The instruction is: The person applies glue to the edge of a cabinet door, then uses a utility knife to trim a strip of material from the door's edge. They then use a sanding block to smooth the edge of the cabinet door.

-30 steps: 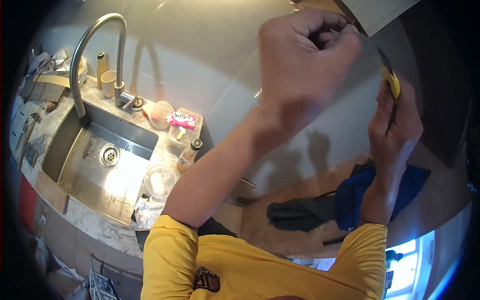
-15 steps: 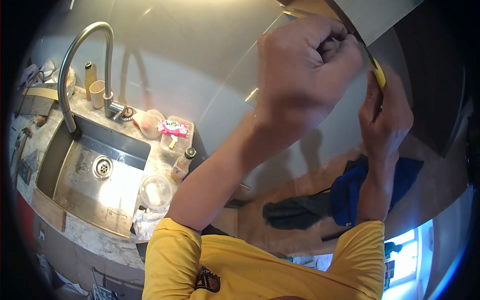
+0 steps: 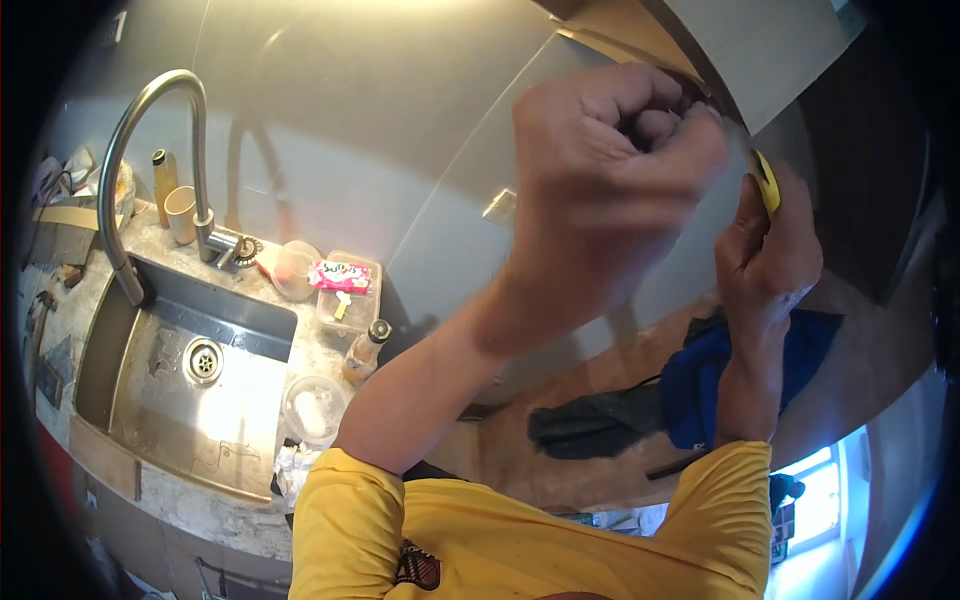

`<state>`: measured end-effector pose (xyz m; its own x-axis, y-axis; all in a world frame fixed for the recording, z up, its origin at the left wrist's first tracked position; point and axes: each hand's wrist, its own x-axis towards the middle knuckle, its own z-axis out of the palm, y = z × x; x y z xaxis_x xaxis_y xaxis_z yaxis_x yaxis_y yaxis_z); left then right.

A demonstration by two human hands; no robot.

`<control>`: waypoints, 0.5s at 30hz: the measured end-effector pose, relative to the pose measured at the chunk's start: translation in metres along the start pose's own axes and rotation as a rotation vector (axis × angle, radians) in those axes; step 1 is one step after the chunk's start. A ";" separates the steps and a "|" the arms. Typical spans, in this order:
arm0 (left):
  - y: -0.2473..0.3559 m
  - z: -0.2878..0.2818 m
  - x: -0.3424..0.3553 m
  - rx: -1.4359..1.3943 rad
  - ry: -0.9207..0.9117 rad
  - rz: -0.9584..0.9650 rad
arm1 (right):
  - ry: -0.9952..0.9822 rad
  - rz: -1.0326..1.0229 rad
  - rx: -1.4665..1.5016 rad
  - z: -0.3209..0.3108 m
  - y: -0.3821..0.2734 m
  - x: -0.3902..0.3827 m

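Note:
My left hand [image 3: 612,190] is raised with its fingers curled tightly at the underside of a pale wooden board [image 3: 758,55] at the top; what they hold, if anything, is hidden. My right hand [image 3: 768,235], just right of and lower than the left, grips a yellow-handled knife [image 3: 769,190], its tip pointing up toward the board's corner. A thin wooden strip [image 3: 590,43] runs along the board's underside behind my left fingertips.
At left are a steel sink [image 3: 150,392] with a tall tap [image 3: 107,170], bottles [image 3: 366,353], a cup [image 3: 180,215] and plastic containers [image 3: 314,408]. Blue fabric [image 3: 690,370] and dark fabric [image 3: 590,430] lie below my hands. A grey wall [image 3: 400,130] stands behind.
The view has shifted, so the board and left hand sit lower in the picture. The knife moved up to the board's edge half a second ago and now sits just below its corner.

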<state>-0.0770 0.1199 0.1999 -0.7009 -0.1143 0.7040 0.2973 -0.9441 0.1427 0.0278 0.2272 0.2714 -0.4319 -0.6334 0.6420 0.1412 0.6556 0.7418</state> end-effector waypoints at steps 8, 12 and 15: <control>-0.013 0.001 -0.004 0.141 0.038 0.002 | 0.009 -0.063 -0.030 0.007 0.007 0.000; -0.019 -0.003 0.000 0.115 0.000 0.179 | 0.009 -0.014 -0.047 0.006 0.004 -0.002; -0.022 -0.001 -0.001 0.007 0.013 0.157 | -0.083 0.038 -0.019 0.007 0.005 0.000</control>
<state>-0.0835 0.1406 0.1949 -0.6538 -0.2642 0.7090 0.4082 -0.9121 0.0366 0.0224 0.2332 0.2738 -0.4983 -0.5717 0.6518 0.1751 0.6699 0.7215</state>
